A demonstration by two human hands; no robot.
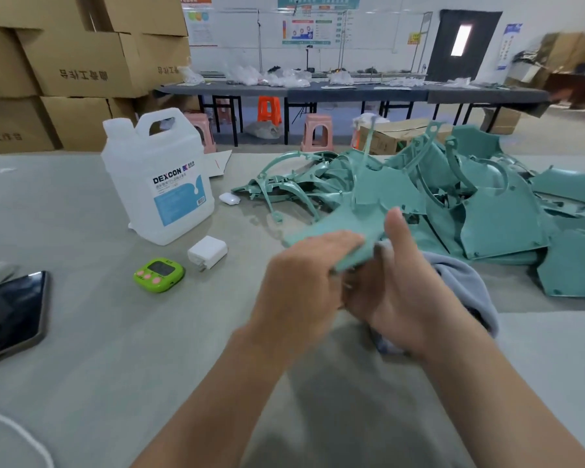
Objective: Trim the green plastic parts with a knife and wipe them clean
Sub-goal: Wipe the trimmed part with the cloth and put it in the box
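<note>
Presently, one green plastic part [338, 228] is held clear of the tabletop [115, 349] at centre: the left hand [301, 275] clamps its near edge, fingers laid over the top face, presumably to steady it, while the right hand [395, 292] grips a grey-blue cloth [463, 282] under it, thumb raised, fingers mostly hidden. The pile of green parts [493, 204] crowds the right, just beside the cloth; jug [159, 184], charger [208, 253] and timer [159, 275] sit left, well apart, leaving open room nearest the person. No knife is visible.

Stacked cartons [81, 62], long dark tables [352, 91], perhaps a dark door [466, 45].
</note>
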